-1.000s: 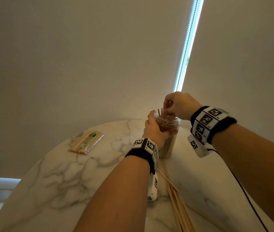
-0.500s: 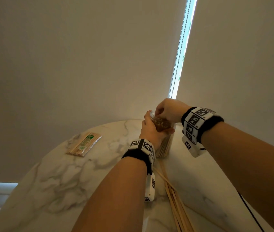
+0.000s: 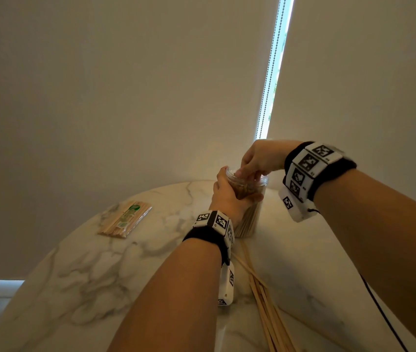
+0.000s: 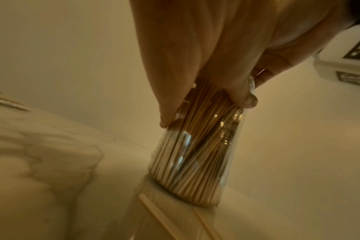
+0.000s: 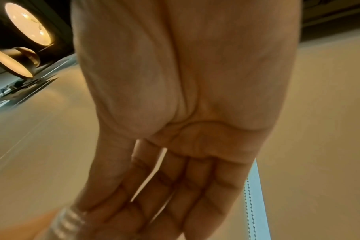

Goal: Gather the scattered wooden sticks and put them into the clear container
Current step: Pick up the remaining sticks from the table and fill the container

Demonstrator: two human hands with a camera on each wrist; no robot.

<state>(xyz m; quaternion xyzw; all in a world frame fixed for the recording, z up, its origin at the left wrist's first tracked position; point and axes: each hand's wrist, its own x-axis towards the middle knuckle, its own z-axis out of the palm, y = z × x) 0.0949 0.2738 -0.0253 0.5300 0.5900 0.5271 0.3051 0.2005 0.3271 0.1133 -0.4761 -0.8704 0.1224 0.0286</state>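
- Head view: the left hand (image 3: 227, 196) wraps the upper wall of the clear container (image 3: 250, 219), fingers curled round it, thumb tip showing on the side nearer the right hand. The container stands upright on the marble table (image 3: 80, 275), packed with wooden sticks.
- Head view: the right hand (image 3: 260, 158) sits over the container mouth, fingertips pointing down into the opening among the stick tops. Whether they pinch a stick cannot be told here.
- Head view: loose wooden sticks (image 3: 267, 308) lie flat on the table behind the left wrist, well short of the fingers. A wrapped pack of sticks (image 3: 125, 221) lies well to the left of the left hand.
- Left wrist view: the left hand's fingers (image 4: 239, 91) press against the container (image 4: 187, 164), held close together; sticks stand tightly inside, some leaning. Two loose sticks (image 4: 158, 214) lie on the table just before the container base.
- Right wrist view: the right hand's fingers (image 5: 175, 194) extend nearly straight and side by side, with narrow gaps near the palm. The ribbed container rim (image 5: 70, 219) shows beside the fingertips, which run out of frame. No stick is visible in them.
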